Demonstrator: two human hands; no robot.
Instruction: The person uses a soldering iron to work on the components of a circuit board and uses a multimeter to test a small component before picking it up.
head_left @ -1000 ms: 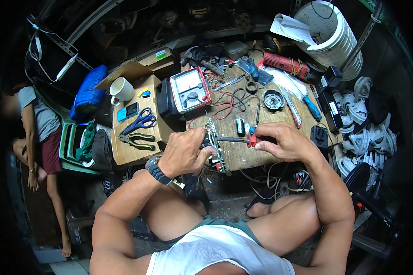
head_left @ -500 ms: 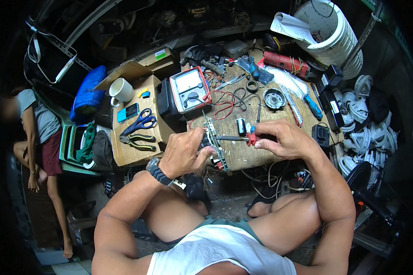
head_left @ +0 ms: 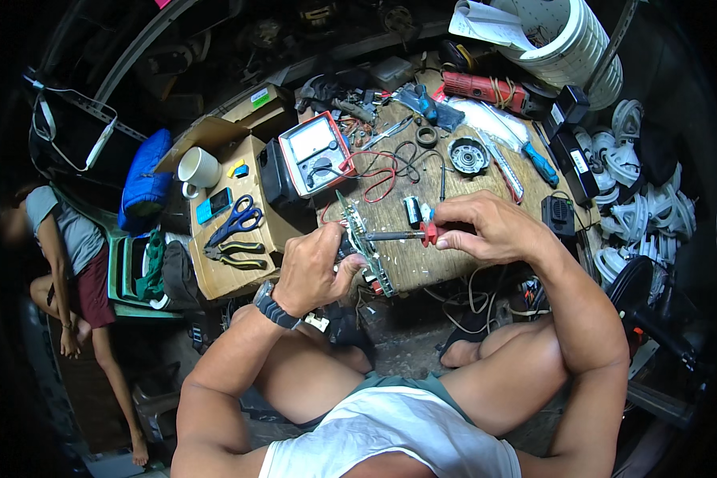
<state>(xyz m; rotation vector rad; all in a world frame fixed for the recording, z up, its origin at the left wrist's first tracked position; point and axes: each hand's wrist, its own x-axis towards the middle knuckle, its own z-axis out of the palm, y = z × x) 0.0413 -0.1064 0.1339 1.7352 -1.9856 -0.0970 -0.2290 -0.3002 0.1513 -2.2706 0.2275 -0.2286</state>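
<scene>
My left hand point(head_left: 315, 267) is closed around a green circuit board point(head_left: 362, 243), held on edge at the near side of the wooden table point(head_left: 414, 271). My right hand point(head_left: 478, 231) pinches a red-handled tool with a dark metal shaft point(head_left: 394, 236), which points leftward into the board; whether its tip touches is too small to tell. Just behind my right hand lies a black-and-white cylinder point(head_left: 413, 210). Red and black leads point(head_left: 378, 193) snake across the tabletop near a meter in a red-rimmed box point(head_left: 313, 151).
Cardboard point(head_left: 211, 283) at left carries a mug point(head_left: 203, 166), scissors and pliers. At back right are a red power tool point(head_left: 478, 89), a white bucket point(head_left: 597, 72) and a blue screwdriver point(head_left: 540, 164). Another person point(head_left: 64, 231) sits at far left. White plastic fittings point(head_left: 637, 207) are heaped at right.
The view has shifted slightly, with much of the table now higher in the picture. My hands, the board and the tool keep nearly the same positions relative to each other.
</scene>
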